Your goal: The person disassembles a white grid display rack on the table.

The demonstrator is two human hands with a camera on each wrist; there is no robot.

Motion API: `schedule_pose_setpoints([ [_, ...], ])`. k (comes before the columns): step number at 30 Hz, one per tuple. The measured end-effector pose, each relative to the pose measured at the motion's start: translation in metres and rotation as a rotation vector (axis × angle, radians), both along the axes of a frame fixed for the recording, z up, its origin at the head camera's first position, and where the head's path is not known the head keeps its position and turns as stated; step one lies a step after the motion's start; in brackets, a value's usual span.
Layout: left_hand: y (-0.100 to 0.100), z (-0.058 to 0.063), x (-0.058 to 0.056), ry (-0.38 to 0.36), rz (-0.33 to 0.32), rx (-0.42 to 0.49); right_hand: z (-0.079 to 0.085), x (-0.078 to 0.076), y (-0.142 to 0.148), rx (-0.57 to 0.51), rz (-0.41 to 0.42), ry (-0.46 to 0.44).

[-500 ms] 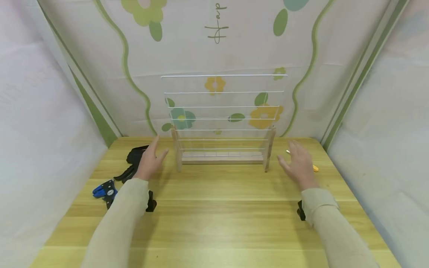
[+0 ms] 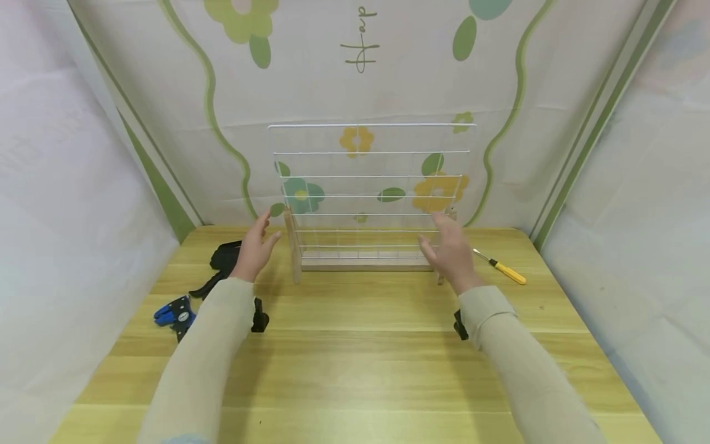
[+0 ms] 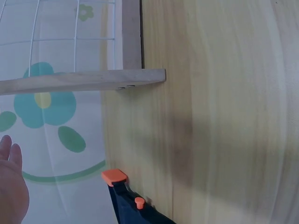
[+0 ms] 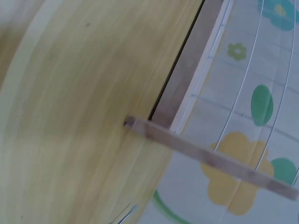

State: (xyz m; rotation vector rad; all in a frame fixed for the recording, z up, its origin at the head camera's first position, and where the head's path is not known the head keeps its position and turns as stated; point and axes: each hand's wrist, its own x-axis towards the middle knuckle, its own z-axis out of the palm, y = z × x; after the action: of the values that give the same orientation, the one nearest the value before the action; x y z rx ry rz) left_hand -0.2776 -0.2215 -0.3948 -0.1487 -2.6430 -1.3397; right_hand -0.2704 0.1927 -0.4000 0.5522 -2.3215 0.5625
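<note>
A white wire rack (image 2: pixel 368 197) on a wooden base (image 2: pixel 366 266) with two wooden side posts stands at the back of the table. My left hand (image 2: pixel 255 250), fingers extended and thumb apart, is just left of the left post (image 2: pixel 292 246). My right hand (image 2: pixel 452 253) overlaps the right post in the head view, its fingers extended toward the wire grid. Neither hand holds anything. In the left wrist view part of the left hand (image 3: pixel 10 184) shows at the edge, below the wooden post (image 3: pixel 84 81). The right wrist view shows the right post (image 4: pixel 210 156) without the hand.
Left of the left arm lie a black tool (image 2: pixel 224 259), partly hidden, with orange parts (image 3: pixel 114 176) in the left wrist view, and a blue-and-black tool (image 2: pixel 180 316). A screwdriver (image 2: pixel 507 271) with a yellow handle lies at the right. A flowered cloth (image 2: pixel 410 74) hangs behind.
My right hand has moved left, from beside the rack to over its right post, uncovering the screwdriver. The left hand has shifted slightly forward and right. The rack stays in place.
</note>
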Motion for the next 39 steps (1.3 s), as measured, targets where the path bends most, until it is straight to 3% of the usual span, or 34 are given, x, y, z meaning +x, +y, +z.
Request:
schedule_pose_setpoints([
  [6, 0.008, 0.008, -0.009, 0.009, 0.006, 0.005, 0.009, -0.009, -0.026, -0.008, 0.024, -0.029],
  [12, 0.017, 0.009, -0.015, -0.006, -0.005, -0.006, 0.01, -0.013, -0.048, -0.009, -0.003, -0.011],
  [18, 0.02, 0.007, -0.019, -0.015, -0.022, -0.013, 0.012, -0.016, -0.069, -0.063, 0.029, -0.125],
  [22, 0.022, 0.005, -0.021, -0.001, -0.022, 0.007, 0.012, -0.021, -0.081, -0.084, 0.044, -0.141],
  [28, 0.026, 0.005, -0.024, 0.014, 0.02, 0.037, 0.011, -0.027, -0.096, -0.102, 0.006, -0.167],
  [39, 0.026, 0.005, -0.025, 0.072, -0.018, 0.118, 0.008, -0.031, -0.11, -0.186, -0.039, -0.23],
])
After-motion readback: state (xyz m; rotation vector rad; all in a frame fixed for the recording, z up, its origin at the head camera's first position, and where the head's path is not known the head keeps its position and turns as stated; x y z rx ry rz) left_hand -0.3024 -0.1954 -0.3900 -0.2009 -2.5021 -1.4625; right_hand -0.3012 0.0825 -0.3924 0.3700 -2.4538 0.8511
